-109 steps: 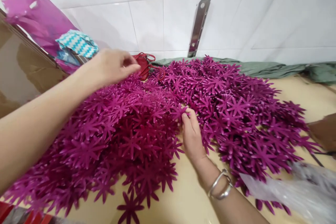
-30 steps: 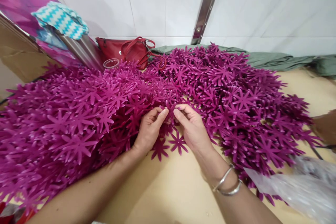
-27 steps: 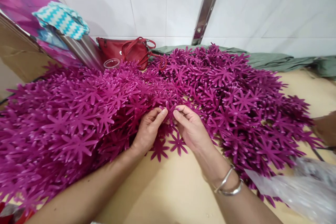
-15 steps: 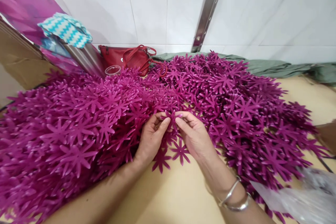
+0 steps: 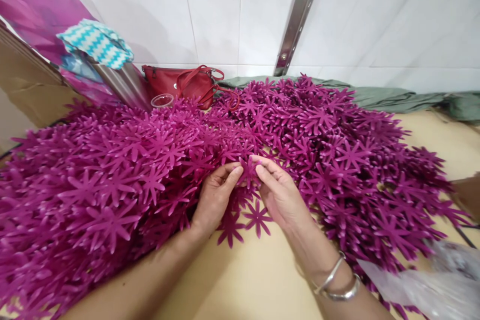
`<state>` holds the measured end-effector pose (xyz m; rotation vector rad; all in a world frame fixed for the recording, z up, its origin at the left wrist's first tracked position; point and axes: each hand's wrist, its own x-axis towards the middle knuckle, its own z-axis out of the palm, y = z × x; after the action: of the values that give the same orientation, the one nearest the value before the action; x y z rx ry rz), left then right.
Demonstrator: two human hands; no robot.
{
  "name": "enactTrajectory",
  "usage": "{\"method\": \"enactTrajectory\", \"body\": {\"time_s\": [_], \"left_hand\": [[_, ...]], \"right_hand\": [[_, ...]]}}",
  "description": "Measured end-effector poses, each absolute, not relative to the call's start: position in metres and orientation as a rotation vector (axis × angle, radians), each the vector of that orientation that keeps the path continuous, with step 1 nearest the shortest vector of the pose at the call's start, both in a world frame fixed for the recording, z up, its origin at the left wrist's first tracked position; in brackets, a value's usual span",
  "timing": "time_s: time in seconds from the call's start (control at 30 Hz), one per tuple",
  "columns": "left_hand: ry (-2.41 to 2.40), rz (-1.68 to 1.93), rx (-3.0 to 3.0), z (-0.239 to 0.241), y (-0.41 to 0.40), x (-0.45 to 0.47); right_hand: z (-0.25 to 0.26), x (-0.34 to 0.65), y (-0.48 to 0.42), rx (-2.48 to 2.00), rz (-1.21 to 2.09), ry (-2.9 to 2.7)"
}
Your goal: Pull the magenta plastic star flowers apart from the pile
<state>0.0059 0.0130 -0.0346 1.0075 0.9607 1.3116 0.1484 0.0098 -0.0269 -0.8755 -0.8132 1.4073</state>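
A big heap of magenta plastic flowers (image 5: 123, 160) covers the beige table (image 5: 258, 280), spreading left and right. My left hand (image 5: 215, 197) and my right hand (image 5: 279, 195) meet at the heap's near edge. Both pinch the same magenta flower (image 5: 248, 170) between thumb and fingers. Two loose flowers (image 5: 243, 220) lie flat on the table just below my hands. Two silver bangles (image 5: 335, 282) circle my right wrist.
A red handbag (image 5: 180, 82) and a clear cup (image 5: 162, 100) sit at the back by the white tiled wall. A metal bracket (image 5: 296, 25) hangs on the wall. Green cloth (image 5: 405, 97) lies behind the heap. Clear plastic bag (image 5: 427, 285) at lower right; cardboard box (image 5: 26, 85) at left.
My left hand came back from the far handbag area and joined my right hand at the heap's near edge. Both now pinch one flower. In the last second only the view shifted slightly.
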Motion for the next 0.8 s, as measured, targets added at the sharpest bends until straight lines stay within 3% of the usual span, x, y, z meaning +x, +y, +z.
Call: {"method": "enactTrajectory", "body": {"time_s": [0.2, 0.47, 0.8], "left_hand": [[0.988, 1.307, 1.035, -0.026, 0.011, 0.008], [0.919, 1.323, 1.005, -0.025, 0.01, 0.009], [0.959, 1.34, 1.039, -0.028, 0.013, 0.005]], "right_hand": [[-0.031, 0.146, 0.008, -0.913, 1.321, -0.912], [-0.013, 0.147, -0.004, -1.099, 0.456, -1.437], [-0.01, 0.145, -0.008, -1.095, 0.356, -1.6]]}}
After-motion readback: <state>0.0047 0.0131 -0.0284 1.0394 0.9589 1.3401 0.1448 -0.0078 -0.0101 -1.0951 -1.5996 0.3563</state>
